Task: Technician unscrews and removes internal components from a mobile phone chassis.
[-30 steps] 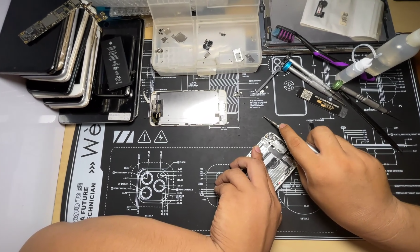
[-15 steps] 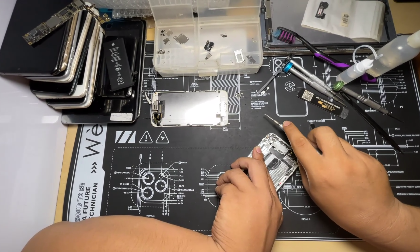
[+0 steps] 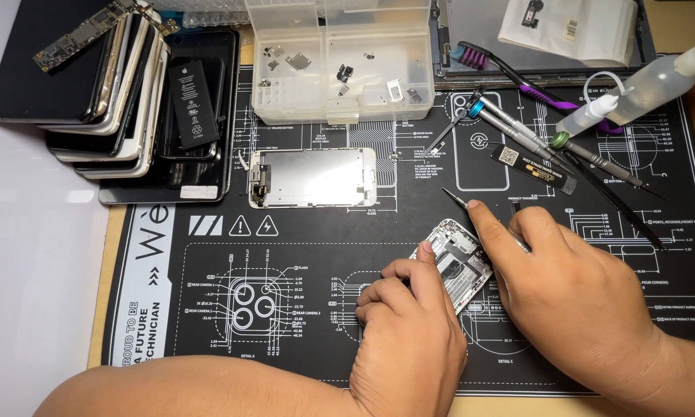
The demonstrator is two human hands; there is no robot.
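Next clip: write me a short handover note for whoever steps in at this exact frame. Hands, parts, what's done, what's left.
Left hand: steadies the opened phone body on the black mat.
Right hand: holds a thin pointed tool, tip sticking out above the phone.
Done: screen panel is off, lying face down higher on the mat; small parts sit in the clear parts box.
Left: phone body still has its internals; the screwdrivers lie unused at upper right.

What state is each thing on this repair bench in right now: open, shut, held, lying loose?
Opened phone: back shell open, insides bare, steadied by both hands.
Left hand: curled on the phone's lower edge.
Right hand: grip on a thin pointed tool, tip clear of the phone.
Screen panel: detached, lying flat.
Parts box: lid off, small parts inside.
Squeeze bottle: lying on its side.
Phone stack: piled, untouched.
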